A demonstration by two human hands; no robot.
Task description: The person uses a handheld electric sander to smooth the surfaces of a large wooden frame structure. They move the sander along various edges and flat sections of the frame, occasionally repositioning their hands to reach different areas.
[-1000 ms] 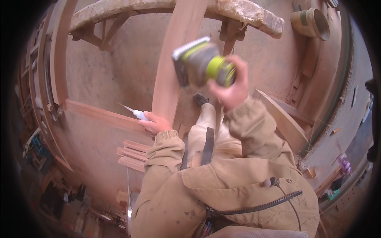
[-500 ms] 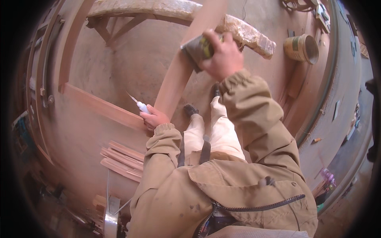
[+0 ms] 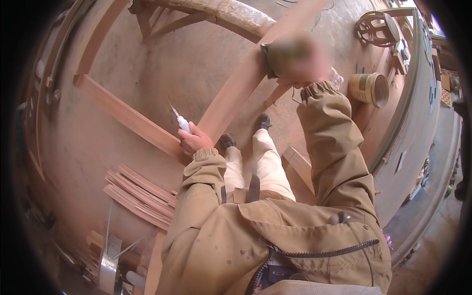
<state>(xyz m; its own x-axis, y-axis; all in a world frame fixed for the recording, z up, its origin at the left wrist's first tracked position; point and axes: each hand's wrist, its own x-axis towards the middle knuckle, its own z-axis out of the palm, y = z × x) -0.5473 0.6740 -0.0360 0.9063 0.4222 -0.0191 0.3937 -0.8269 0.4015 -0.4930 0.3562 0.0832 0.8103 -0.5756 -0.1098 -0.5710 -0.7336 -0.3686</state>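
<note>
In my left hand (image 3: 195, 139) is a small white glue bottle (image 3: 184, 124) with a long thin nozzle pointing up and away. That hand rests at the corner where a wide reddish wooden board (image 3: 233, 101) meets a second wooden rail (image 3: 130, 117). My right hand (image 3: 316, 65), smeared in the picture, grips a greenish handheld sander (image 3: 285, 55) with a dark flat pad. The sander's pad lies against the wide board, farther up its length.
A pale-topped wooden trestle (image 3: 231, 14) supports the far side. Left of me lies a stack of thin wood strips (image 3: 137, 194). To the right stand a bucket (image 3: 366, 88), a round wooden stool frame (image 3: 376, 29) and a long workbench (image 3: 408, 123).
My right hand has moved the sander farther right along the board. The view has shifted, and the left hand still holds the glue bottle at the corner.
</note>
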